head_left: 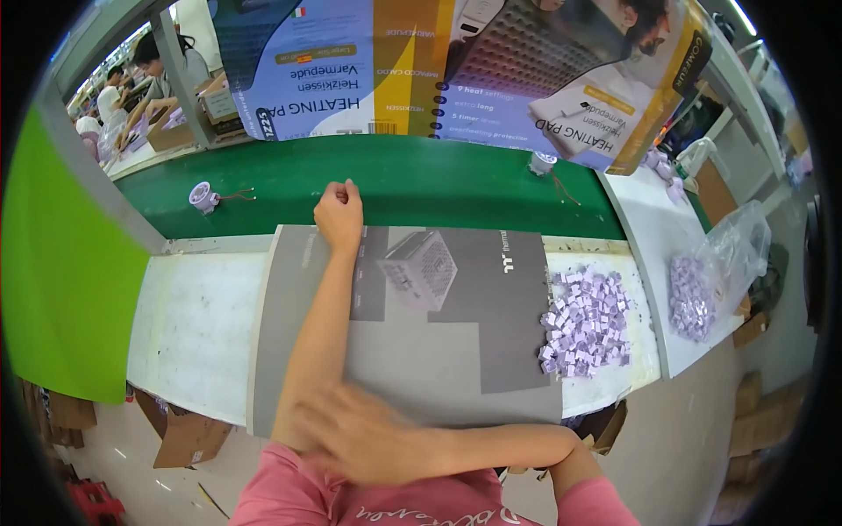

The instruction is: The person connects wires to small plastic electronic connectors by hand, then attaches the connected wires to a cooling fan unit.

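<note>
My left hand (339,213) is stretched out to the far edge of a grey printed cardboard sheet (456,368), fingers closed in a fist at the rim of the green conveyor belt (421,180). Whether anything small is inside the fist cannot be seen. My right hand (361,438) is blurred and lies across my left forearm near the elbow, fingers apart and holding nothing. A heap of small purple parts (586,324) sits on the white table (193,324) at the sheet's right edge.
Two small white-and-purple spools with wires (203,197) (543,162) lie on the belt. Large printed cartons (456,70) stand behind it. A clear bag of purple parts (693,294) rests on the right side table. Other people (153,74) work far left; cardboard boxes (189,438) are on the floor.
</note>
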Available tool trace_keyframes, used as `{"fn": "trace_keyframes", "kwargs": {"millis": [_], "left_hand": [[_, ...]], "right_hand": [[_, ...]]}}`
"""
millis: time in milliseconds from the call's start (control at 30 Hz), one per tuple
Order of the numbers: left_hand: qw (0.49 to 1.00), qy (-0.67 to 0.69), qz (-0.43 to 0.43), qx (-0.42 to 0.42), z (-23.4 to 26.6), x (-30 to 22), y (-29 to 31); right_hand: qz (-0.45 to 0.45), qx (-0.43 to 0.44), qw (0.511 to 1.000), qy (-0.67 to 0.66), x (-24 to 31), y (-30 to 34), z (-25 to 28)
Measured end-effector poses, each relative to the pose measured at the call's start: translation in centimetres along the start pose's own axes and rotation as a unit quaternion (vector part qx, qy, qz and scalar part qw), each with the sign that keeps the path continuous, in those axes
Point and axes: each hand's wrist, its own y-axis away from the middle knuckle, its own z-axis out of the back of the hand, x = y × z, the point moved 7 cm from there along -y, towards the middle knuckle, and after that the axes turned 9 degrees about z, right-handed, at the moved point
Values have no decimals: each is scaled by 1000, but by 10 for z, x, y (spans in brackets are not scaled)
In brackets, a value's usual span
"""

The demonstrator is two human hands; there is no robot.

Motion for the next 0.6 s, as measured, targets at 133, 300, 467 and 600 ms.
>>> {"fn": "trace_keyframes", "kwargs": {"millis": [133,300,467,600], "left_hand": [[1000,2,-11,-23,7,1,-3],[999,4,-36,-21,-7,2,-1],[999,24,-10,-26,5,-2,4],[999,38,-14,-19,5,-4,6]], "right_hand": [[-58,27,991,-122,-2,3,-10],[-64,115,963,-234,13,-5,-1],[-51,-18,998,-43,11,-14,1],[-44,103,966,-235,34,-15,-8]]}}
